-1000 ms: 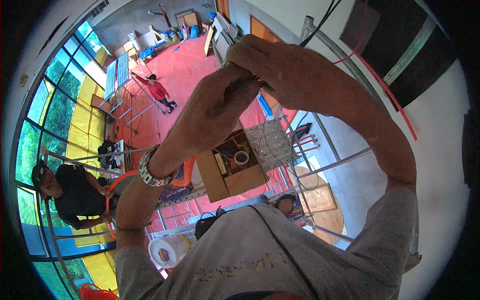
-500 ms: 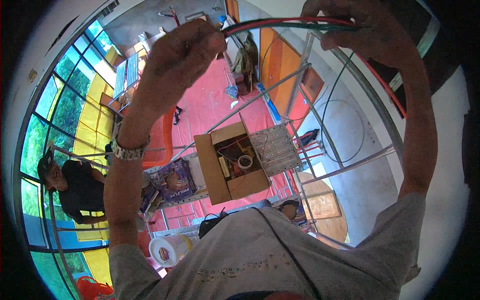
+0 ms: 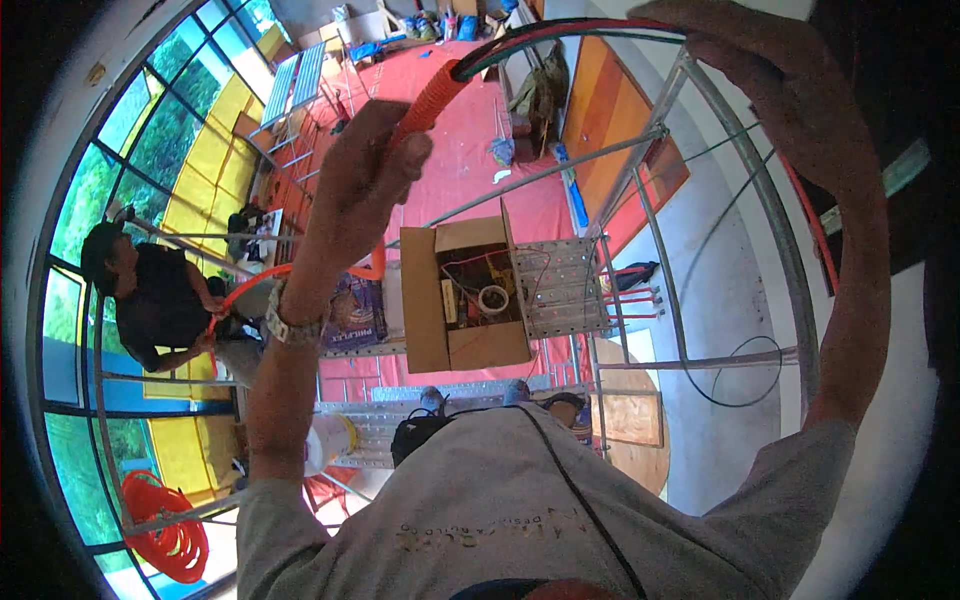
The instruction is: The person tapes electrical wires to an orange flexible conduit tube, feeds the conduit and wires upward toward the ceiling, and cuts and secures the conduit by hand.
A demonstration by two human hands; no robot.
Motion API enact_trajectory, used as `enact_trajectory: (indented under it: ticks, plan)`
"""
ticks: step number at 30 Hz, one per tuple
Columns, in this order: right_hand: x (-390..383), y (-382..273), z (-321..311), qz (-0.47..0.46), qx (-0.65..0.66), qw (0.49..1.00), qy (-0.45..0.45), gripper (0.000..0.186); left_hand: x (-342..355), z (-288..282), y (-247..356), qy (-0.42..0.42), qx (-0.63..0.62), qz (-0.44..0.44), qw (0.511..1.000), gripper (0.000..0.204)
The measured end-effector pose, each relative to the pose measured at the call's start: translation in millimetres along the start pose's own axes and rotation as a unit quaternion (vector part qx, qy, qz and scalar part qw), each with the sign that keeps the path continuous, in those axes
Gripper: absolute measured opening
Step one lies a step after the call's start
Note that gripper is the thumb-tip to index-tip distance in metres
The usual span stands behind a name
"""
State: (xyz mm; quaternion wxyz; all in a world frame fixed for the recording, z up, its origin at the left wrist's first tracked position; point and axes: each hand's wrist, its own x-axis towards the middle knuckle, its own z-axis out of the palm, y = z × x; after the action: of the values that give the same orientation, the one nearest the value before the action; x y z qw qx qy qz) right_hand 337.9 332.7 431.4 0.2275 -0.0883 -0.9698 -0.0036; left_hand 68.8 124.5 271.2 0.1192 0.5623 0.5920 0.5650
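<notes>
My left hand [image 3: 368,170] is wrapped round the end piece of an orange corrugated conduit [image 3: 436,98]. A bundle of red, black and green wires [image 3: 560,32] comes out of the conduit's open end and arches over to the right. At the top right, my right hand [image 3: 765,65] is closed on the wires, thumb beneath and fingers above. The conduit sags from my left hand toward a person in a dark shirt [image 3: 160,295] at the left, whose hands are on it. A thin dark cable [image 3: 690,365] hangs in a loop below my right hand.
Below me, an open cardboard box [image 3: 425,305] with wire and a white roll stands on a perforated metal plank [image 3: 570,285]. Scaffold tubes [image 3: 775,215] rise at the right. A white bucket [image 3: 335,440] and a coil of orange conduit [image 3: 165,530] are at lower left.
My left hand has moved lower, and the conduit's end now shows above its fingers. The view has shifted. The person's hands now show on the conduit.
</notes>
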Motion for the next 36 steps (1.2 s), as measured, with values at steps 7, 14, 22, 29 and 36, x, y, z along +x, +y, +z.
enact_trajectory:
  ticks: [7,14,22,29,36]
  plan:
    - [-13.9,43.5,25.8,-0.082,0.014,0.996,-0.041,0.026,-25.1,3.4,0.7,0.005,0.002,-0.024,1.0,0.041]
    - [-9.3,24.8,21.7,-0.058,0.042,0.994,-0.081,0.024,-30.0,1.7,31.6,-0.072,0.161,0.038,0.984,0.024]
    - [-14.2,-2.6,6.7,0.023,-0.034,0.989,-0.14,0.019,-26.7,34.9,18.4,0.17,0.248,0.156,0.941,0.024]
    - [-22.3,20.7,27.0,-0.017,-0.115,0.991,-0.073,0.025,-36.0,34.2,-6.6,0.146,0.263,0.138,0.944,0.027]
    - [-37.8,81.7,20.4,-0.046,-0.138,0.981,-0.13,0.025,-14.1,11.8,42.6,-0.228,-0.19,-0.013,0.955,0.043]
